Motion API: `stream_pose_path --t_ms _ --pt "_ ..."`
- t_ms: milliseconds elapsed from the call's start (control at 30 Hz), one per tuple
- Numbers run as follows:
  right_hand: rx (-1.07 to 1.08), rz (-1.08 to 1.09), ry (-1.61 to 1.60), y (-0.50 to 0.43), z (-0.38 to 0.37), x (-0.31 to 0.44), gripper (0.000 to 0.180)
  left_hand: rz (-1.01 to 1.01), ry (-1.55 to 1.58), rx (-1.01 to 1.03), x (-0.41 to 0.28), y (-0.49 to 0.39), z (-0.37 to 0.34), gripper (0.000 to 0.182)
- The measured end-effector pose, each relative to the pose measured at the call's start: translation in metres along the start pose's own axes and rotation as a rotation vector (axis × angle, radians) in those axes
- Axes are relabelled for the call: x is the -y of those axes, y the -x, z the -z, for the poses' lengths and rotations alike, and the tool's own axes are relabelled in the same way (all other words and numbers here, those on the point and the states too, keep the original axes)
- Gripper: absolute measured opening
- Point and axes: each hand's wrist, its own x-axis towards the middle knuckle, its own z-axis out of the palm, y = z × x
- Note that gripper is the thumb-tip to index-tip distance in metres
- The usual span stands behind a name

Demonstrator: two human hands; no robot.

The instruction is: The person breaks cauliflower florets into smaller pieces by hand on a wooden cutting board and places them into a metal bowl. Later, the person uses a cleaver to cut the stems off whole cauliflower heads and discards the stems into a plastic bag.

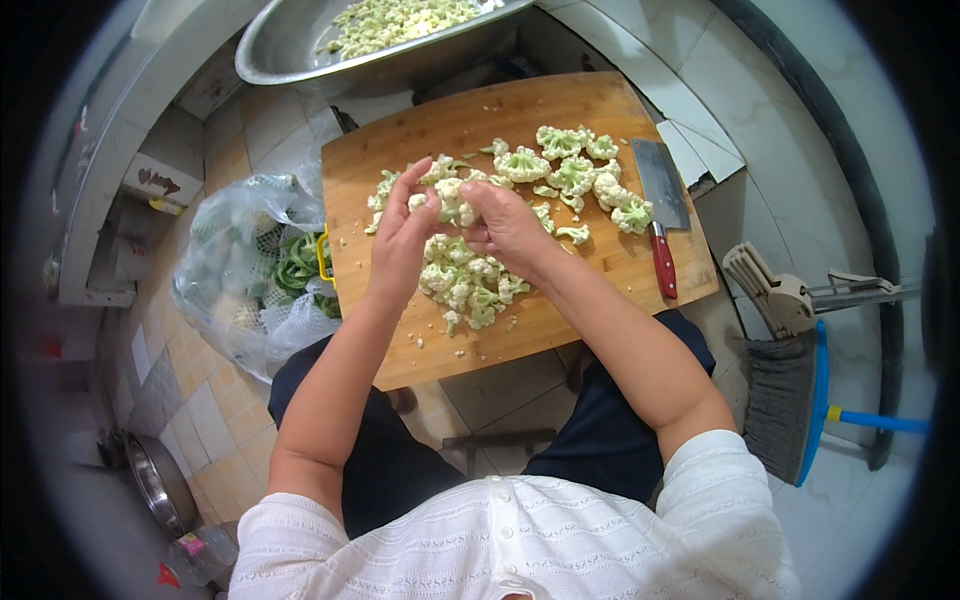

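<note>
Between them, my left hand (pixel 405 232) and my right hand (pixel 510 225) hold a piece of cauliflower (pixel 451 196) above a wooden cutting board (pixel 600 262). Small florets (pixel 469 281) lie in a pile just below my hands. Larger cauliflower pieces (pixel 571 176) are spread over the board's upper right part, and a few more lie behind my fingers. A cleaver with a red handle (pixel 663 262) rests flat near the board's right edge, its blade pointing away from me. Small crumbs are scattered on the wood.
A metal basin (pixel 300 64) with cut cauliflower stands beyond the board. At the left, a clear plastic bag (pixel 225 247) with netted produce and green leaves sits on the tiled floor. A broom (pixel 784 405) and a mop head (pixel 780 296) are at the right, a steel bowl (pixel 159 484) at the lower left.
</note>
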Motion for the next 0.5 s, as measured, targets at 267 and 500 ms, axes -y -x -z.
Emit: stream_pose_path --t_ms 267,500 --pt "0.034 0.183 0.675 -0.005 0.014 0.005 0.030 0.062 -0.151 0.113 -0.018 -0.006 0.019 0.039" --pt "0.054 0.427 1.161 0.010 -0.003 0.016 0.037 0.110 -0.528 0.219 -0.002 -0.003 0.023 0.039"
